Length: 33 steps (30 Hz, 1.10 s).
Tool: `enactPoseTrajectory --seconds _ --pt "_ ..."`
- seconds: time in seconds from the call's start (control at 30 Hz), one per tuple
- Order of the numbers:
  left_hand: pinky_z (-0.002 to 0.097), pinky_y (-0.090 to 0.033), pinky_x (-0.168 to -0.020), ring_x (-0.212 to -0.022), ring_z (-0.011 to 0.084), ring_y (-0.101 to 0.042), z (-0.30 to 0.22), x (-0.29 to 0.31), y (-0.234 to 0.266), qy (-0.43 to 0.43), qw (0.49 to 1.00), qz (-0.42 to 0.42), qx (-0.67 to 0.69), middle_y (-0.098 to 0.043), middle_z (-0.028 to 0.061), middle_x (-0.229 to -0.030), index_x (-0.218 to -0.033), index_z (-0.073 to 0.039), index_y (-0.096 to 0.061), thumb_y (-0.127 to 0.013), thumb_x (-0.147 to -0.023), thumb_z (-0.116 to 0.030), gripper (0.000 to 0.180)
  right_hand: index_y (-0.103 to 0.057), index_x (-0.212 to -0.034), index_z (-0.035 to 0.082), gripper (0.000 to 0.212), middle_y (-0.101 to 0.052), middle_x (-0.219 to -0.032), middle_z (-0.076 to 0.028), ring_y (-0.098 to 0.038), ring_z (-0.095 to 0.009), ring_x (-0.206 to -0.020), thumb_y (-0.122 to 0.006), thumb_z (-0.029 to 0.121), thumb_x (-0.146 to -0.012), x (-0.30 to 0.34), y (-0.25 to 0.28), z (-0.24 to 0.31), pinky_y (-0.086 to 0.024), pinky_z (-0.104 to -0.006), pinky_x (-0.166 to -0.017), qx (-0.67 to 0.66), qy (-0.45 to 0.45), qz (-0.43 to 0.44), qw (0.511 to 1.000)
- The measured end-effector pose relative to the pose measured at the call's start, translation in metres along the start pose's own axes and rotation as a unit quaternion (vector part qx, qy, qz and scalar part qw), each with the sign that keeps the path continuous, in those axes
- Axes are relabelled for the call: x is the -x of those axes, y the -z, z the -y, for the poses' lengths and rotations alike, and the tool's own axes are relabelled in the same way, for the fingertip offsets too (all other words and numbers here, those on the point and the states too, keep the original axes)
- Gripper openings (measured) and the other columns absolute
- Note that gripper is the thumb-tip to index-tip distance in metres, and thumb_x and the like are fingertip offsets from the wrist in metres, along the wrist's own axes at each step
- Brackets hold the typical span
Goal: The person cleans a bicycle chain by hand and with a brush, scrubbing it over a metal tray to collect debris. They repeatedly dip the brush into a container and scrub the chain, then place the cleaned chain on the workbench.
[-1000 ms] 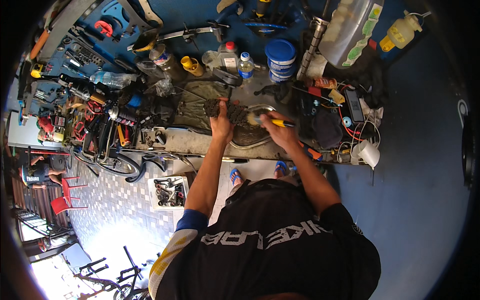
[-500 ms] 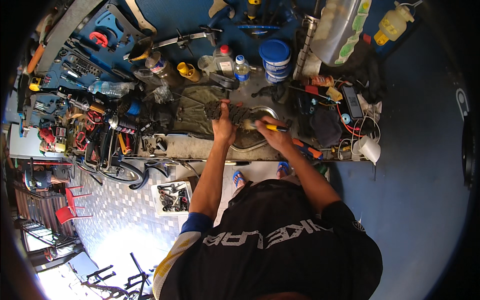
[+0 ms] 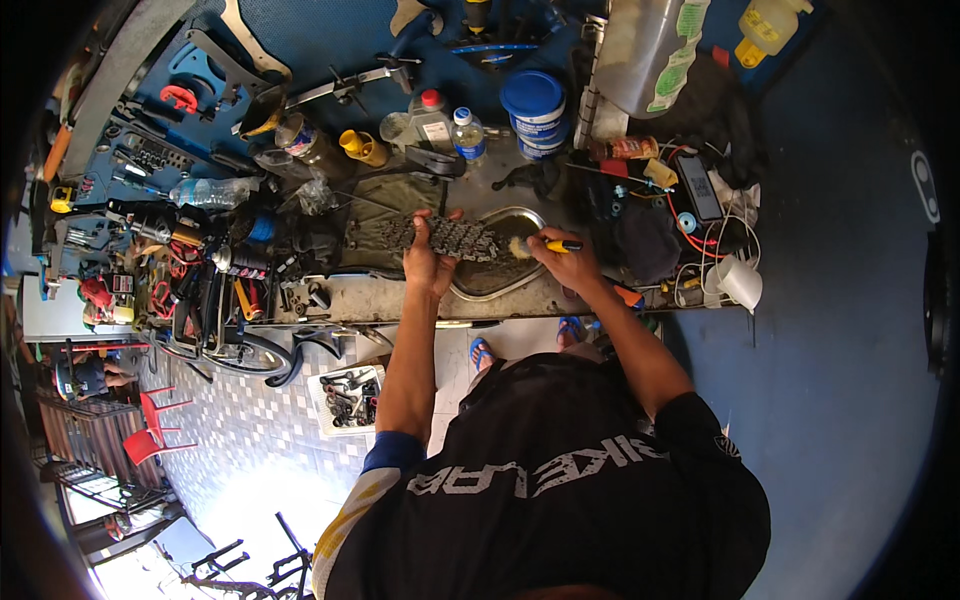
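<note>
My left hand [image 3: 430, 268] is closed on a greasy bicycle chain [image 3: 462, 238], gathered into several rows of links. Its thumb lies over the chain, with fingertips showing at the far side. The chain extends over the left part of an oval metal pan [image 3: 492, 295] that holds murky brown liquid. In my right hand [image 3: 568, 264] is a brush [image 3: 562, 246] with a yellow and black handle. The pale bristles point left over the pan, a short gap away from the chain. Part of the handle is hidden by my fingers.
Left of the pan lies a dark cloth [image 3: 375, 215]. Bottles and a blue-lidded tub [image 3: 533, 95] stand behind it. Tools crowd the bench's left end; a phone [image 3: 698, 188], cables and a white cup [image 3: 740, 282] occupy the right. A white crate of parts [image 3: 348, 400] sits below.
My right hand and brush have drawn back to the right, so the bristles are now apart from the chain. The chain has turned in my left hand, showing its links more brightly.
</note>
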State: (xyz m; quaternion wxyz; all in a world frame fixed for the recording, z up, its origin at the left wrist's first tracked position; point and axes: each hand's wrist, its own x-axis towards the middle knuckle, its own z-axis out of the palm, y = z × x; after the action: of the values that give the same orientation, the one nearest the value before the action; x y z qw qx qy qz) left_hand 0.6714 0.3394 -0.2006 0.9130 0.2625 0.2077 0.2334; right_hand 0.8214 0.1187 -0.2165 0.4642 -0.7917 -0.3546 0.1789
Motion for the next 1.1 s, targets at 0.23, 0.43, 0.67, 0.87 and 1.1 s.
enactPoseTrajectory --seconds 0.23,0.43,0.67,0.87,1.1 --pt "0.0576 -0.056 -0.1 -0.119 0.0414 -0.065 -0.006 0.0 0.009 0.013 0.999 0.045 -0.004 -0.061 0.0239 -0.14 -0.125 -0.022 -0.052 -0.048 -0.107 -0.051 0.034 -0.072 -0.115 0.013 0.031 -0.075 -0.084 -0.01 -0.072 -0.034 -0.079 -0.07 0.037 -0.096 -0.002 -0.004 -0.007 -0.055 -0.0407 -0.07 -0.057 -0.009 0.015 0.998" --pt "0.0611 -0.055 -0.096 -0.113 0.0427 -0.067 -0.007 0.004 0.0 0.023 0.999 0.029 -0.007 -0.066 0.0254 -0.13 -0.125 -0.017 -0.051 -0.04 -0.098 -0.076 0.066 -0.071 -0.112 0.011 0.031 -0.075 -0.09 -0.012 -0.071 -0.037 -0.08 -0.073 0.035 -0.093 0.002 -0.002 -0.006 -0.055 -0.0448 -0.069 0.117 0.165 0.005 0.979" --pt "0.0613 -0.051 -0.098 -0.109 0.0406 -0.067 0.002 0.002 -0.021 0.026 0.997 -0.029 -0.072 -0.068 0.0193 -0.121 -0.124 -0.014 -0.055 -0.027 -0.087 -0.094 0.092 -0.065 -0.104 0.008 0.035 -0.07 -0.076 -0.004 -0.062 -0.009 -0.058 -0.055 0.042 -0.107 -0.037 -0.027 0.068 -0.047 -0.0247 -0.048 -0.336 -0.126 0.019 0.933" --pt "0.0422 -0.052 -0.08 -0.094 0.0261 -0.064 -0.003 -0.007 -0.017 0.045 0.995 0.085 -0.007 -0.067 0.0102 -0.108 -0.118 -0.017 -0.058 -0.025 -0.09 -0.091 0.086 -0.062 -0.107 0.013 0.039 -0.066 -0.066 -0.004 -0.061 -0.013 -0.054 -0.057 0.051 -0.103 -0.044 -0.06 0.095 -0.046 -0.0299 -0.047 -0.323 -0.193 0.045 0.925" --pt "0.0468 -0.054 -0.078 -0.085 0.0246 -0.062 -0.012 -0.003 -0.006 0.071 0.987 0.121 -0.074 -0.066 0.0079 -0.098 -0.122 -0.016 -0.055 -0.025 -0.093 -0.087 0.083 -0.063 -0.099 0.013 0.035 -0.066 -0.068 -0.002 -0.061 -0.011 -0.055 -0.053 0.046 -0.105 -0.045 -0.063 0.129 -0.046 -0.0285 -0.047 -0.307 -0.108 0.051 0.944"
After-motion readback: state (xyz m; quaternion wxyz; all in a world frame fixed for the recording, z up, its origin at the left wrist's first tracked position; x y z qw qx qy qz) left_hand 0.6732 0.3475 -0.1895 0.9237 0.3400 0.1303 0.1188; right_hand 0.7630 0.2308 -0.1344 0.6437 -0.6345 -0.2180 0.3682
